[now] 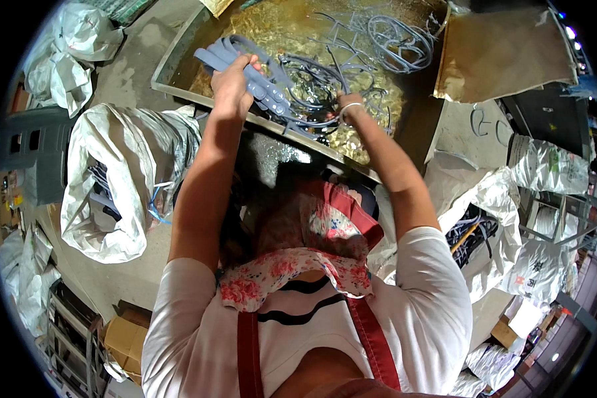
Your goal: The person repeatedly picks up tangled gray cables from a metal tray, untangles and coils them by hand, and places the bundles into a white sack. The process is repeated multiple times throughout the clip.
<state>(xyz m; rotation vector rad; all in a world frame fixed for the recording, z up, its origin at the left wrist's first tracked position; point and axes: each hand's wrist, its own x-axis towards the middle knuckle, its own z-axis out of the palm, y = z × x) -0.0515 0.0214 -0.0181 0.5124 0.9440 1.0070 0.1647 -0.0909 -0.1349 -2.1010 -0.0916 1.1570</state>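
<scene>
Nearest is the person's white shirt with 2 black stripes across the chest, crossed by 2 red straps of a floral apron. Both bare forearms reach forward from the short sleeves over the front rim of a metal trough, which holds shallow, yellowish, rippling water.

The left hand is over the left part of the trough, its fingers clamped on a grey bundle of thick strips lying side by side. The bundle slants from upper left to lower right, its lower end near the front rim.

The right hand, with 1 pale band at the wrist, is at the right edge of a tangle of thin grey strands. Its fingers are partly hidden, so I cannot tell whether they are clamped on any strand.

To the left of the trough stands an open white sack with dark strips inside; on the right is another open sack, with dark pieces and 1 yellow-orange strip in its mouth.

Farther into the trough, beyond the right hand, lies a loose grey coil. A brownish board sits by the trough's right side.
</scene>
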